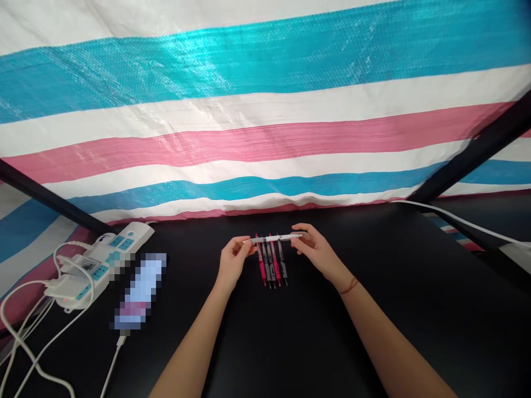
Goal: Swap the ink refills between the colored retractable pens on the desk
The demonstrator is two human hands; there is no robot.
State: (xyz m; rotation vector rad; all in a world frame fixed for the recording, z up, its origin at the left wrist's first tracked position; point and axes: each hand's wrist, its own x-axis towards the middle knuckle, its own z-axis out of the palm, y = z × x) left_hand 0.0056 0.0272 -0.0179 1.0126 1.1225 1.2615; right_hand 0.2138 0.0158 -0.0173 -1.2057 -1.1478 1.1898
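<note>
Spanning the gap between left hand (233,260) and right hand (317,249) is a white pen (276,239), held crosswise over the upper part of a row of pens (272,270). Left hand: thumb and fingers pinched on the pen's left end. Right hand: thumb and forefinger clamped on its right end, at least one finger raised clear; thin reddish-brown cord (349,286) around that wrist. Whether the white pen touches those below cannot be told from this angle. Row: five pens visible, lying side by side on the black counter (265,348), tips toward the person; from the left, pink, two dark grey, pink, grey. The last sits slightly apart from the others. Left of the hands, well apart: a phone (141,290), screen lit but pixelated, with a white charging cable (111,365) at its near end. Beyond it to the left, a white power strip (140,234) with blue-green sockets, lying at a slant, several plugs and white leads attached near its lower end. Background: striped plastic sheet (265,135) in blue, white and pink, behind the counter; dark post (477,149) slanting at right, white cable (464,216) near its foot.
</note>
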